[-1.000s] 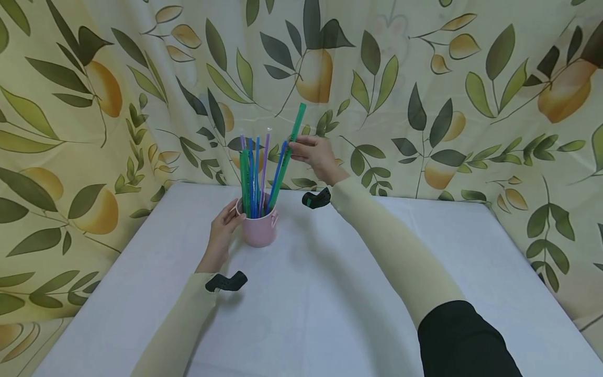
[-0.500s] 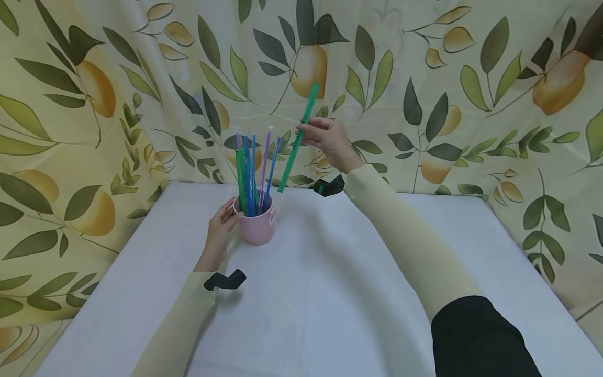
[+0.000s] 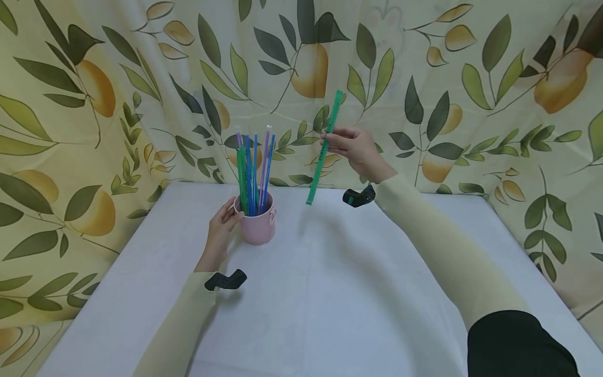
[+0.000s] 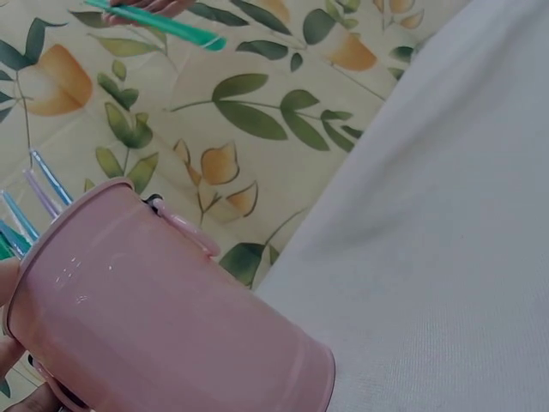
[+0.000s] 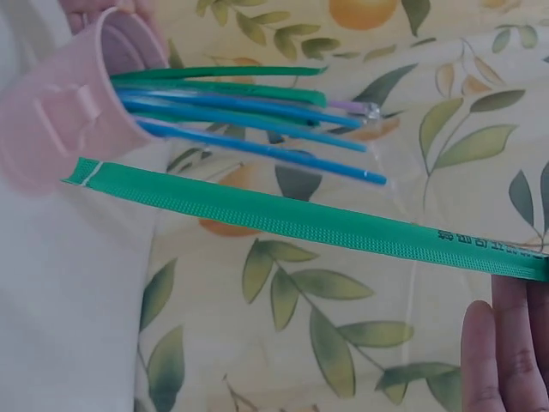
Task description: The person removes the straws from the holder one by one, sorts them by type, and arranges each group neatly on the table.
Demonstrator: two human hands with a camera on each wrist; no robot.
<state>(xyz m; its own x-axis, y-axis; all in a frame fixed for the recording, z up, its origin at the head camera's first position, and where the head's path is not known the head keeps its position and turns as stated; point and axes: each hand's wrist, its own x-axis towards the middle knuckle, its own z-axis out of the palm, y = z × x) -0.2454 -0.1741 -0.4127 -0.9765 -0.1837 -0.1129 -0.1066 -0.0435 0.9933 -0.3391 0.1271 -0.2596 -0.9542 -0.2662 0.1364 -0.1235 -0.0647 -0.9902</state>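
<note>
My right hand point(image 3: 360, 149) pinches a green wrapped straw point(image 3: 324, 149) near its middle and holds it tilted in the air, right of the pink bucket point(image 3: 258, 231). Dark printed characters and a crimped end show on the straw's wrapper point(image 5: 300, 219) in the right wrist view. With thumb and fingers at the rim, my left hand point(image 3: 219, 233) grips the bucket, which stands upright on the table. Inside it stand several more straws: green wrapped ones point(image 3: 242, 175), blue ones point(image 3: 255, 180) and purple ones point(image 3: 265, 162). Only fingertips of the left hand show in the left wrist view.
A white-covered table point(image 3: 301, 314) spreads beneath both arms. Behind its far edge hangs a curtain point(image 3: 424, 63) printed with leaves and fruit. Each wrist wears a black device point(image 3: 226, 280).
The green wrapped straw has come up out of the bucket in my right hand and moved to the right. My left hand stays at the bucket's rim.
</note>
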